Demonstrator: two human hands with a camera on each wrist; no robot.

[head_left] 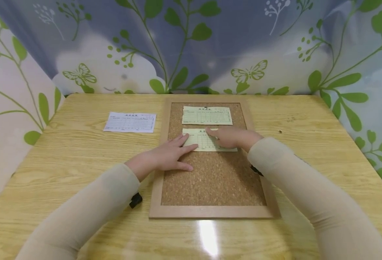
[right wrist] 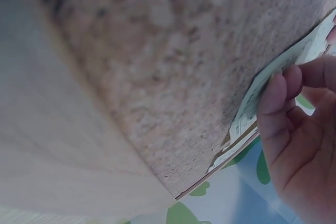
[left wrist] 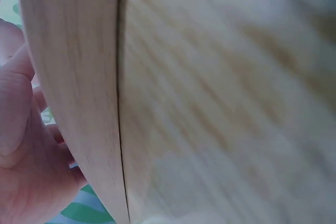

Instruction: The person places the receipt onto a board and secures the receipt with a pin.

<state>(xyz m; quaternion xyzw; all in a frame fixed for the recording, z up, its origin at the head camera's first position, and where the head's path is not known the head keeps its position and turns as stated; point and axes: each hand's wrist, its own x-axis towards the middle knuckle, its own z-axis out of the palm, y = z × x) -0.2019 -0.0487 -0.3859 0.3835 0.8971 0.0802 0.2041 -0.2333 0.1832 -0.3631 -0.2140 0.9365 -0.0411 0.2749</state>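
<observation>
A wood-framed cork board (head_left: 210,180) lies flat on the table. On it are two pale yellow printed slips, one above the other. The upper slip (head_left: 207,116) has a small shiny tack (head_left: 205,108) at its top edge. My left hand (head_left: 168,156) is spread, its fingertips on the left part of the lower slip (head_left: 197,142) and its thumb on the cork. At that slip's top middle, my right hand (head_left: 231,138) presses with a digit, the other fingers bent. In the right wrist view, thumb and fingertips come close together at the paper; anything between them is hidden.
A white printed slip (head_left: 130,122) lies on the wooden table (head_left: 80,169), left of the board. A small dark speck (head_left: 280,131) shows on the tabletop at right. A leaf-patterned curtain (head_left: 191,43) hangs behind the table.
</observation>
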